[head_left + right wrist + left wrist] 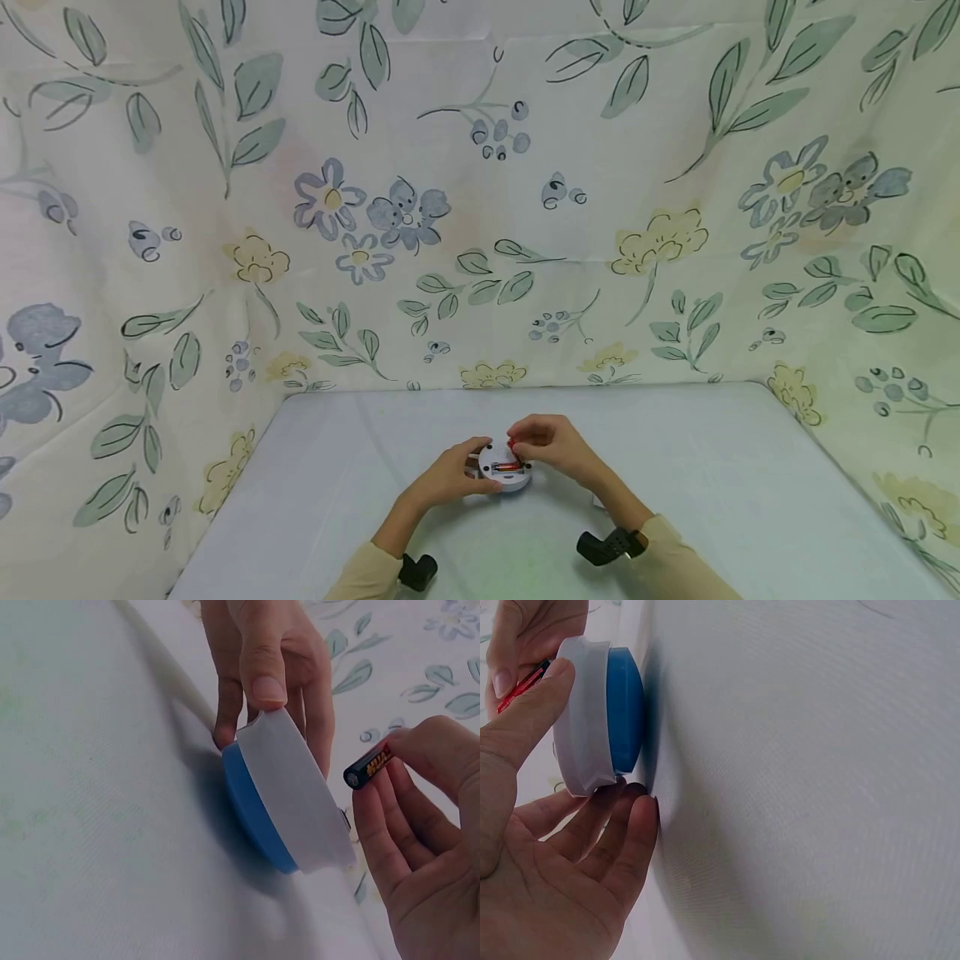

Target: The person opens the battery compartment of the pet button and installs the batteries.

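Note:
My left hand (450, 475) grips the rim of a round device (512, 483), thumb on one side and fingers on the other. Its white back faces up in the head view, with a battery (507, 467) lying in an open compartment. The wrist views show a white body (289, 795) with a blue face (624, 712) turned toward the table. Between thumb and fingers, my right hand (553, 443) pinches a second battery (369, 764), red and black, just above the device's back. In the right wrist view this battery stands apart from the device.
A white-covered table (360, 450) lies under both hands. Partly hidden by the right forearm is a small white piece (598, 502) on the tabletop. Flower-patterned cloth (480, 325) hangs behind and at the sides. Each wrist wears a black camera mount (611, 546).

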The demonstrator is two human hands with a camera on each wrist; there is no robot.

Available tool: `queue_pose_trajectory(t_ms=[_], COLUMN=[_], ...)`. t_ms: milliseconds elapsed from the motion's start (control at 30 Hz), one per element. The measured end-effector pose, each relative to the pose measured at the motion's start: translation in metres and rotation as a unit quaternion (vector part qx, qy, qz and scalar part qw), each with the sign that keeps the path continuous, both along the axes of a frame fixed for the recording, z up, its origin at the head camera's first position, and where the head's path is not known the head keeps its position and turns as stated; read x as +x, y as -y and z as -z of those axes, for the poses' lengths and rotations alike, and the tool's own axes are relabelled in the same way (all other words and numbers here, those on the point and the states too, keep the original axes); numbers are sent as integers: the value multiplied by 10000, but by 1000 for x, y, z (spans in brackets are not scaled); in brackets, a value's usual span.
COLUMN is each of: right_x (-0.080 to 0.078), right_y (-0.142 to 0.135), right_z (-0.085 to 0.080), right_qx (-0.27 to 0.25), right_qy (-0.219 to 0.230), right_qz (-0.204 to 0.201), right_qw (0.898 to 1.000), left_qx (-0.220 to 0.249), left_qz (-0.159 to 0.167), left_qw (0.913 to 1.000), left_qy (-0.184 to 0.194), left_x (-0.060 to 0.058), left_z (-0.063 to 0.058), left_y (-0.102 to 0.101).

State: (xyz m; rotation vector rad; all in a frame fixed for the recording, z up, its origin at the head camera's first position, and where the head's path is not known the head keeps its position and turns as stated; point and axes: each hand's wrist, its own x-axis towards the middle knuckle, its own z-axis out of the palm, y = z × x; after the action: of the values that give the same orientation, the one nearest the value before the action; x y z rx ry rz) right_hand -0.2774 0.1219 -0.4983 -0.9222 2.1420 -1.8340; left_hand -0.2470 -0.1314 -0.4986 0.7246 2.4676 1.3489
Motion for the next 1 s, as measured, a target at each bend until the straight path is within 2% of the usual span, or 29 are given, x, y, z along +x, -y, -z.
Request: queue_pose_trajectory(t_ms=[167,433,767,1000], right_x=[-1,-2,-1,-2], right_y=[5,14,21,24], right_z=[-1,-3,-3,0], right_qx=[27,0,-56,131], right_qy=[-50,-367,-444,-621], right_qz=[-96,-382,-781,-773], right_qw=[9999,9986,9959,9950], left_qx=[-29,-35,79,207], left_qz=[-28,-42,11,114], left_qw=[10000,10000,9999,9997], left_qy=[52,19,80,47], left_x=[0,1,2,4], left_z=[1,-1,-3,-4], left_y=[0,1,2,2])
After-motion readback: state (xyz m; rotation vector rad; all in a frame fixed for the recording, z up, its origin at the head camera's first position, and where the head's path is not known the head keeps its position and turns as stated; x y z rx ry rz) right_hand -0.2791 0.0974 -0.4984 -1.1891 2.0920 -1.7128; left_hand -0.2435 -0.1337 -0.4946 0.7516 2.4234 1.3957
